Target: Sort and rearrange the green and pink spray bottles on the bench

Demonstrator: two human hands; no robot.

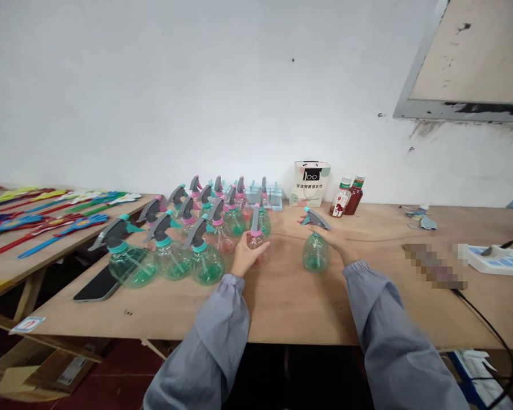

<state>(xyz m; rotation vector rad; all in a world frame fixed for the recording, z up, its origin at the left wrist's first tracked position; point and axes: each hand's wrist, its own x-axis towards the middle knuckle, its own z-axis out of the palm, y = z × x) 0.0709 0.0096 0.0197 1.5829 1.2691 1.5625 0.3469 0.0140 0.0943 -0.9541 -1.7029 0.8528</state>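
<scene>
My left hand is closed around a clear pink spray bottle with a pink collar and grey trigger head, upright on the table. My right hand curls around the neck of a green spray bottle, under its grey and teal trigger head. Its fingertips show at the far side of the head; the rest are hidden. Left of my left hand stand several more spray bottles in rows, pink and green, among them a front green one and a green one at the left end.
A phone lies partly under the leftmost bottle. Behind are a light blue rack, a paper bag and two sauce bottles. A power strip with cables sits right. Colourful hand-shaped sticks cover the left table.
</scene>
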